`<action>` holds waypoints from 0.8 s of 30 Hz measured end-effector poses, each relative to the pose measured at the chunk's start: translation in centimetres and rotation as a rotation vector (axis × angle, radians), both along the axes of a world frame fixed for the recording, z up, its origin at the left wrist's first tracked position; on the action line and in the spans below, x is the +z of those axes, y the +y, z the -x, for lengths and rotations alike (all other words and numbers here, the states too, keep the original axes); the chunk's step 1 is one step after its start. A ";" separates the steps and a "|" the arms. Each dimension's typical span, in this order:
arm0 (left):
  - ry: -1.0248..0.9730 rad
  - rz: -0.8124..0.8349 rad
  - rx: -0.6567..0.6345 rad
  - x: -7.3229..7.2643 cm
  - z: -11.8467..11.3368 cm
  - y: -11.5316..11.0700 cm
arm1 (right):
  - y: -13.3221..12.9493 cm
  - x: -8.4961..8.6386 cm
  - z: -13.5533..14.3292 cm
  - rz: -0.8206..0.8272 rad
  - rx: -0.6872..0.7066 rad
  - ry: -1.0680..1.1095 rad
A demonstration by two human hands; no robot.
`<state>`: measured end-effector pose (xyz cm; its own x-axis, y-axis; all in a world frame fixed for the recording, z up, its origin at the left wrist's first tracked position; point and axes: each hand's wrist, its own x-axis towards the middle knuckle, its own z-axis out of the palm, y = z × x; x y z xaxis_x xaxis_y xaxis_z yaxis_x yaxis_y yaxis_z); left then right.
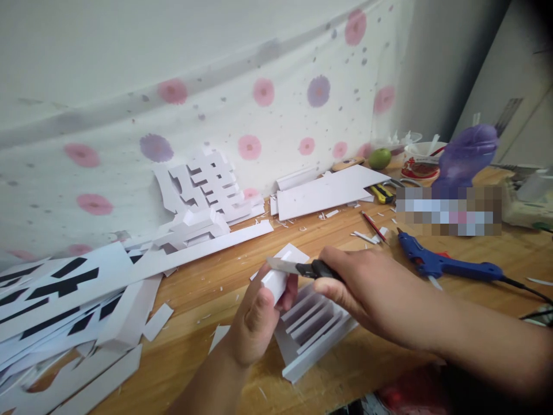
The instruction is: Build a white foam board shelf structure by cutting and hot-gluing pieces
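Between the thumb and fingers of my left hand (257, 323) is a small white foam board piece (276, 281), held just above the table. My right hand (360, 285) is wrapped round the dark handle of a utility knife (317, 269). The knife's blade lies across the top edge of the foam board piece, pointing left. Under both hands rests a white slatted board part (317, 320) with several raised parallel strips; my hands and the piece hide some of it. Another white scrap (294, 252) shows just behind the held piece.
Cut white sheets (64, 294) with black patches pile up at left. A slotted white panel (203, 184) leans on the flowered wall covering (263, 92). At right lie a blue glue gun (444, 262) with its cord, a red pencil (374, 226) and a purple bottle (466, 155).
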<state>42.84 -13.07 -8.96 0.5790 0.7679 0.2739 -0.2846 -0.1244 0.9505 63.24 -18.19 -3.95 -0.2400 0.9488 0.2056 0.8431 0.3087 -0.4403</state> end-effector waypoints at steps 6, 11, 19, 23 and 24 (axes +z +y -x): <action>0.078 -0.025 0.008 -0.1 0.3 0.2 | -0.8 -0.3 0.2 -0.180 0.061 -0.091; 0.055 -0.070 0.000 0.0 0.3 0.1 | -0.6 -0.4 -0.3 -0.180 0.045 -0.101; 0.081 -0.059 -0.023 -0.2 0.7 0.1 | -0.6 -0.4 -0.3 -0.164 0.051 -0.098; 0.071 -0.044 -0.042 0.1 0.6 0.0 | -0.6 -0.4 -0.3 -0.144 0.062 -0.093; 0.069 -0.051 -0.043 0.1 0.6 0.0 | -0.6 -0.4 -0.3 -0.146 0.053 -0.099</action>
<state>42.27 -13.03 -8.82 0.6303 0.7278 0.2704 -0.2252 -0.1619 0.9608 63.56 -18.79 -4.34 -0.3143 0.8962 0.3131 0.8611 0.4080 -0.3034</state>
